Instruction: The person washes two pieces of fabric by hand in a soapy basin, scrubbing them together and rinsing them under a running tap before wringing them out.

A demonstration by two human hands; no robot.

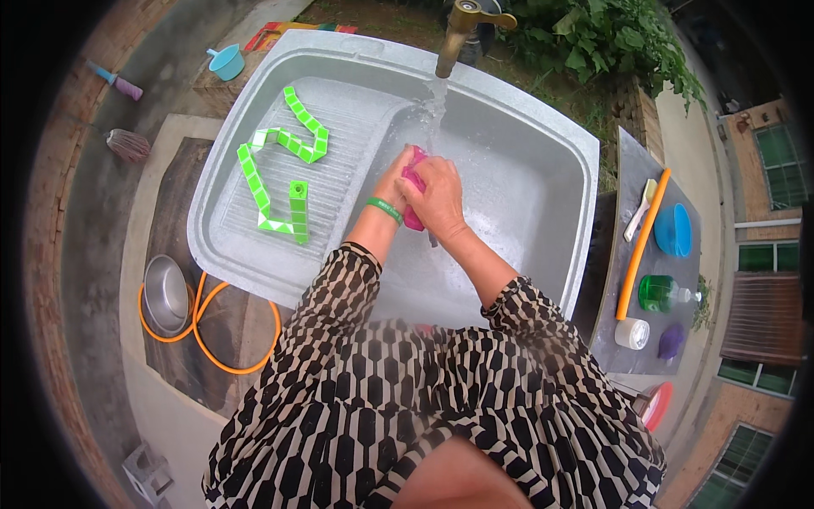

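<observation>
Right here, past the black-and-beige sleeves, the left hand, green band at its wrist, and the right hand press together, fingers curled in with barely a gap, gripping a crumpled pink thing between them over the deep bowl of the grey sink, though some left fingertips are hidden from me! Farther over, on the ribbed drainboard to the left, lies a bent green-and-white block chain, and beyond the hands water pours from a brass tap, with leafy plants behind!
</observation>
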